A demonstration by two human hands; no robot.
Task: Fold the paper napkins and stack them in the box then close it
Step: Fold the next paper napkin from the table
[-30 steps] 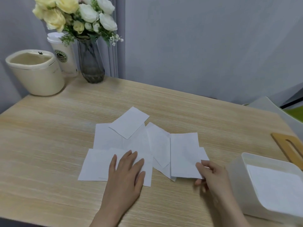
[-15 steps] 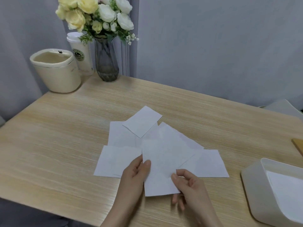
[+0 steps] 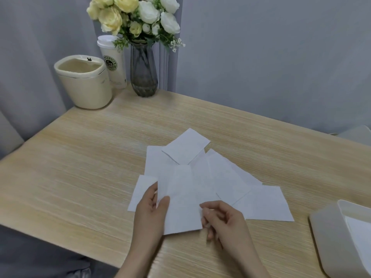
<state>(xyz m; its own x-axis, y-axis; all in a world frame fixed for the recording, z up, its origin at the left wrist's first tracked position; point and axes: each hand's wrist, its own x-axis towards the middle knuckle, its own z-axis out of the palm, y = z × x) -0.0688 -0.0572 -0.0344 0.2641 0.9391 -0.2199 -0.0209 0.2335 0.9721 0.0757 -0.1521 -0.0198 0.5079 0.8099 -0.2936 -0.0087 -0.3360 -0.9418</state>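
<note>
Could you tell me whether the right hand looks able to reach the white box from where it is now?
Probably yes: the right hand pinches a napkin, but only bare table lies between it and the box.

- table [image 3: 80, 161]: pale wood-grain surface, matt
- napkins [image 3: 226, 177]: thin white paper, faintly textured
- box [image 3: 329, 237]: smooth off-white plastic
- vase [image 3: 143, 75]: glossy smoky glass

Left hand [image 3: 149, 212], right hand [image 3: 222, 219] pinch napkin [image 3: 181, 205] over table [image 3: 80, 167].
</note>
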